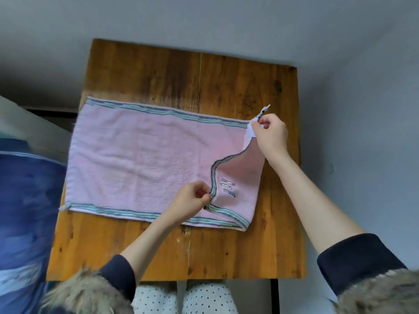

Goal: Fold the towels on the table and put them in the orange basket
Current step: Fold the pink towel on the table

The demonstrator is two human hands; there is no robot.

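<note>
A pink towel (140,159) with blue and green striped borders lies spread across the wooden table (172,73). Its right end is turned over, showing a small embroidered motif near the fold. My left hand (189,201) pinches the striped edge of that turned-over flap near the towel's front border. My right hand (271,134) pinches the far right corner of the towel, with a small label sticking up above the fingers. No orange basket is in view.
A blue and white bedcover (27,200) fills the left side, close to the table's left edge. Grey walls stand behind and to the right. My knees in dotted trousers (181,298) sit under the table's front edge.
</note>
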